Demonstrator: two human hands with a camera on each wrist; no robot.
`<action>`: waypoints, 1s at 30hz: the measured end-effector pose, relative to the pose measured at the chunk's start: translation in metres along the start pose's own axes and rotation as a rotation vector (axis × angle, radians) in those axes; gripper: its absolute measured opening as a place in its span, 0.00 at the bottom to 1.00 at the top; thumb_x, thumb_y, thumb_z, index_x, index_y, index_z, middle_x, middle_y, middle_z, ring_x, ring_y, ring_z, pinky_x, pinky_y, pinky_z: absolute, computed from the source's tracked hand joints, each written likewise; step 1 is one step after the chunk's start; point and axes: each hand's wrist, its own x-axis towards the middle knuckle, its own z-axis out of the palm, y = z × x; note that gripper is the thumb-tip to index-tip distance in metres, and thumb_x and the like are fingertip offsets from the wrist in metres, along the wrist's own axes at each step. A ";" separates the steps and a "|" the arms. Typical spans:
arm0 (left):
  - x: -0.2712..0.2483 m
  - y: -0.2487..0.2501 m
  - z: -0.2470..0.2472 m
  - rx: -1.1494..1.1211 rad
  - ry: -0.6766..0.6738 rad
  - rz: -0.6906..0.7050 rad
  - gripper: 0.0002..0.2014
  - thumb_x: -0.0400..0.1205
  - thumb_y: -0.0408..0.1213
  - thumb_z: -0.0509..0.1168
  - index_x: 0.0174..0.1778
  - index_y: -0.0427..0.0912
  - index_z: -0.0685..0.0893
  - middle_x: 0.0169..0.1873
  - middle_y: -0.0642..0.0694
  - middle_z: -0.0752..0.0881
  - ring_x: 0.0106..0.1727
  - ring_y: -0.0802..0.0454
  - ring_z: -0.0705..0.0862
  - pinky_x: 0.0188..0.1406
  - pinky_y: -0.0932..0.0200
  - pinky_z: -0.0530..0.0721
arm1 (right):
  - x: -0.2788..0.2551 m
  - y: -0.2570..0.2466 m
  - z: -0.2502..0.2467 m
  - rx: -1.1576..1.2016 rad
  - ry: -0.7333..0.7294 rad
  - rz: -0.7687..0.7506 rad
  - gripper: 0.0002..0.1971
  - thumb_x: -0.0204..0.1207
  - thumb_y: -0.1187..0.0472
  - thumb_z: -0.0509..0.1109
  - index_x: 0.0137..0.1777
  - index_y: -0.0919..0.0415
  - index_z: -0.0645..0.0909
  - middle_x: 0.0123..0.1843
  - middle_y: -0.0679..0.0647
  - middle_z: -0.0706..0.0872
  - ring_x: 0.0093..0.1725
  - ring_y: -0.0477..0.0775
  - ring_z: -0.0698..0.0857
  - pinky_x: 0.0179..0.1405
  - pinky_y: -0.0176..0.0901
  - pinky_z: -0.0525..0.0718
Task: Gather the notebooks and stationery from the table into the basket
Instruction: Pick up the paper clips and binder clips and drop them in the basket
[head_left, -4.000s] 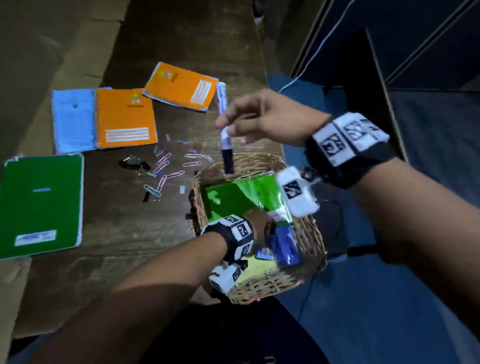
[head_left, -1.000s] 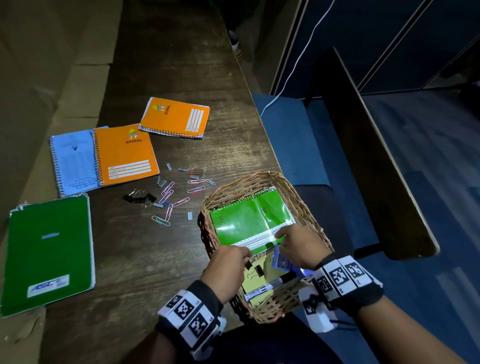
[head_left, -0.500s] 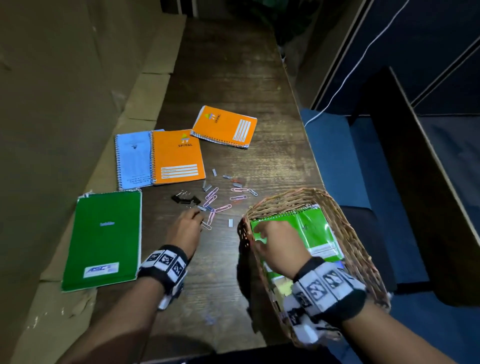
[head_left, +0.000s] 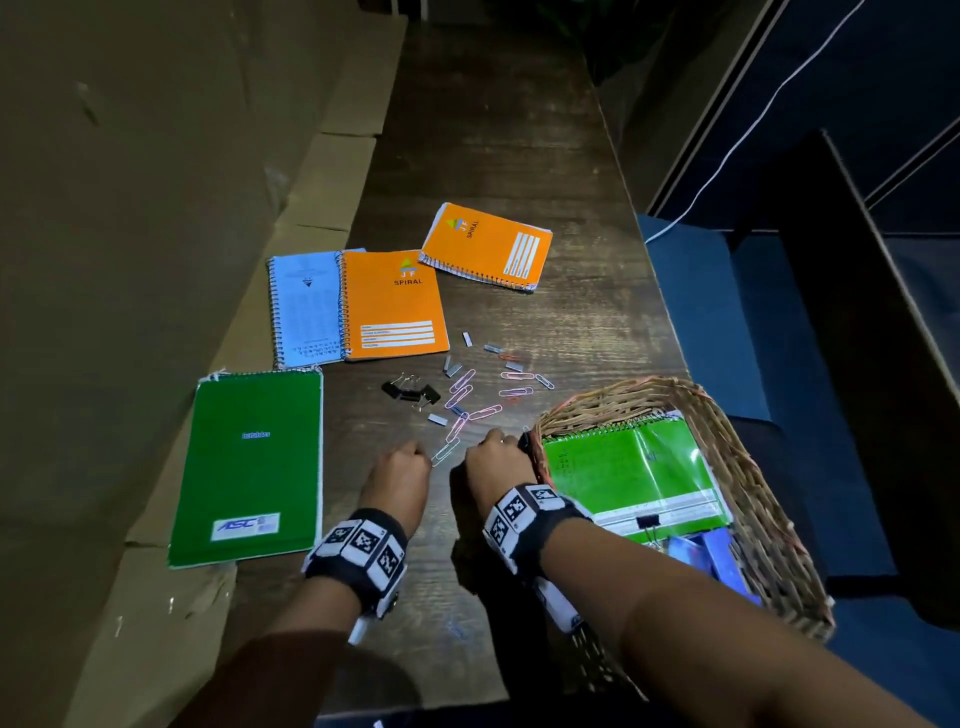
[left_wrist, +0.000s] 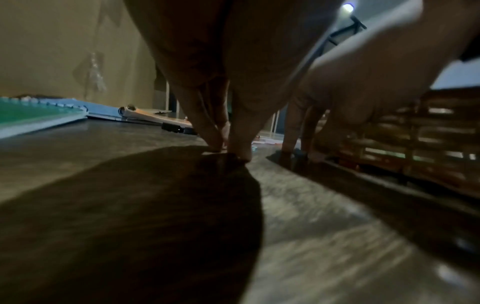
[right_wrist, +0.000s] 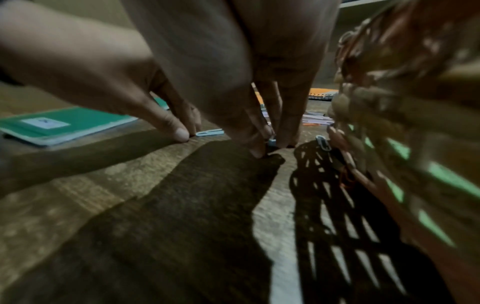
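Note:
Both hands are down on the wooden table among scattered paper clips (head_left: 470, 402), just left of the wicker basket (head_left: 737, 441). My left hand (head_left: 420, 451) has its fingertips bunched on the table, pinching the end of a pale blue paper clip (right_wrist: 209, 132). My right hand (head_left: 497, 435) pinches a small light-blue clip (right_wrist: 271, 142) between thumb and fingers, close to the basket wall. The basket holds a bright green spiral notebook (head_left: 623, 467). On the table lie a dark green notebook (head_left: 254, 467), a blue one (head_left: 304, 306) and two orange ones (head_left: 395, 304) (head_left: 488, 244).
Black binder clips (head_left: 410, 392) and small grey staple strips (head_left: 452, 369) lie beyond the hands. Another clip (right_wrist: 323, 143) sits against the basket's foot. Cardboard (head_left: 156, 208) lines the table's left side. The table's right edge runs just past the basket, above blue seating (head_left: 691, 312).
My right hand has left the basket and come down on the table beside the left hand. The left hand has shifted a little nearer, to the closest clips.

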 end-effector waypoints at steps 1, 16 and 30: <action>-0.001 0.003 0.001 0.001 -0.009 0.018 0.04 0.77 0.29 0.64 0.37 0.37 0.82 0.48 0.35 0.83 0.47 0.37 0.84 0.46 0.47 0.83 | -0.001 0.000 0.000 -0.001 0.006 -0.008 0.18 0.81 0.70 0.52 0.67 0.74 0.76 0.68 0.73 0.73 0.66 0.72 0.76 0.61 0.59 0.79; 0.014 0.031 0.003 0.113 0.033 -0.006 0.08 0.76 0.32 0.67 0.49 0.35 0.87 0.55 0.33 0.83 0.57 0.36 0.83 0.58 0.48 0.83 | -0.045 0.002 0.008 0.159 -0.025 0.112 0.14 0.78 0.61 0.64 0.59 0.67 0.81 0.61 0.68 0.84 0.61 0.68 0.85 0.57 0.53 0.83; -0.105 0.114 0.004 -0.522 -0.245 0.322 0.03 0.74 0.34 0.72 0.41 0.41 0.89 0.26 0.51 0.85 0.20 0.70 0.77 0.27 0.76 0.73 | -0.144 0.146 -0.042 0.419 0.039 0.169 0.17 0.69 0.62 0.69 0.22 0.44 0.75 0.26 0.48 0.87 0.30 0.45 0.85 0.36 0.35 0.81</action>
